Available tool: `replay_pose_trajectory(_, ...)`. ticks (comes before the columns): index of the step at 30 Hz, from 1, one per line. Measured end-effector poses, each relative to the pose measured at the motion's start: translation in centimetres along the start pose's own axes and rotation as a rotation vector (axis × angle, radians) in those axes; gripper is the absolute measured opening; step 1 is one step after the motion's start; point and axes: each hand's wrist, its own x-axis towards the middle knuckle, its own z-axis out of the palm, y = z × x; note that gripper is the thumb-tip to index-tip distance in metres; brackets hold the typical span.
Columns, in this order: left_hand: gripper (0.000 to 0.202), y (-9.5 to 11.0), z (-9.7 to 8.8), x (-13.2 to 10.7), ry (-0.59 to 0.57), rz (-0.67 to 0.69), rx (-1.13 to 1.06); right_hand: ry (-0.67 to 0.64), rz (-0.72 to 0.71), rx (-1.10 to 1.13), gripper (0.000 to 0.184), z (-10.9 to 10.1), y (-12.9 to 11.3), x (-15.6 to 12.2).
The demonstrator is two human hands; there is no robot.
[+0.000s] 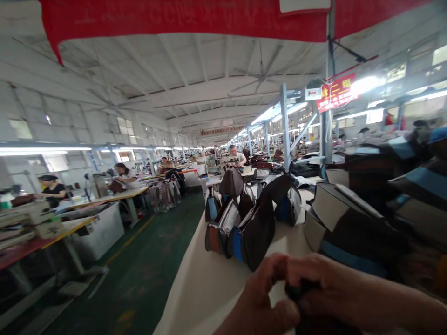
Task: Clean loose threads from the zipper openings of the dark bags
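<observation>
Both my hands meet at the bottom edge of the view, over a long pale worktable [202,284]. My left hand [263,298] is curled, its thumb and fingers pinched on a small dark thing [296,292]. My right hand [335,284] closes over the same dark thing from the right. What the dark thing is cannot be made out. Just beyond the hands stand several dark brown bags with blue trim [244,228], some gaping open.
A pile of brown and blue bags [352,218] fills the right side. A green aisle [146,270] runs along the left of the table. Other people sit at sewing tables [104,200] on the left and farther back. A red banner [181,16] hangs overhead.
</observation>
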Motion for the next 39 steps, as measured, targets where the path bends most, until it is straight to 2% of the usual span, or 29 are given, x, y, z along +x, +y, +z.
replay_pose_trajectory(3, 0.091, -1.1, 0.3, 1.0, 0.037, -0.023, -0.061, 0.011, 0.029, -0.044, 0.014, 0.8, -0.8, -1.0)
replay_pose_trajectory(4, 0.090, -1.3, 0.1, 1.2, 0.049, -0.066, -0.042, 0.034, 0.027, -0.075, 0.014, 0.6, -0.9, -1.3)
replay_pose_trajectory(6, 0.071, -1.2, -0.3, 1.6, 0.047, -0.168, 0.000, 0.104, 0.026, -0.146, 0.011, 0.0, -0.6, -1.5)
replay_pose_trajectory(9, 0.039, -1.3, -0.4, 2.2, -0.015, -0.361, -0.014, 0.150, -0.040, -0.159, 0.007, -0.5, 1.3, -1.0)
replay_pose_trajectory(12, 0.031, -2.1, -0.1, 2.8, -0.069, -0.563, -0.122, 0.147, -0.187, -0.066, 0.016, -0.5, 3.8, -0.5)
replay_pose_trajectory(14, 0.028, -2.5, 0.2, 3.0, -0.072, -0.633, -0.191, 0.143, -0.225, -0.029, 0.019, -0.6, 4.9, -0.6)
replay_pose_trajectory(16, 0.023, -2.5, 0.5, 3.2, -0.079, -0.646, -0.199, 0.099, -0.196, -0.024, 0.021, -0.9, 5.2, -0.9)
replay_pose_trajectory(19, 0.014, -1.9, 0.8, 3.5, -0.090, -0.600, -0.089, 0.006, -0.129, -0.002, 0.026, -1.4, 4.8, -1.4)
replay_pose_trajectory(22, 0.009, -1.5, 0.9, 3.7, -0.101, -0.552, -0.001, -0.021, -0.118, 0.068, 0.027, -1.4, 4.3, -1.6)
replay_pose_trajectory(27, 0.024, -1.4, 1.0, 3.8, -0.116, -0.544, -0.013, 0.010, -0.114, 0.274, 0.015, -0.3, 4.1, -1.4)
replay_pose_trajectory(30, 0.020, -1.2, 1.1, 3.9, -0.114, -0.571, 0.064, 0.061, -0.092, 0.369, 0.015, 0.5, 4.4, -1.4)
replay_pose_trajectory(34, 0.011, -1.1, 1.1, 3.8, -0.110, -0.575, 0.082, 0.130, -0.106, 0.377, 0.011, 1.5, 4.7, -1.4)
replay_pose_trajectory(39, 0.014, -1.2, 1.3, 3.8, -0.082, -0.545, 0.047, 0.194, -0.143, 0.368, 0.009, 2.1, 4.9, -1.7)
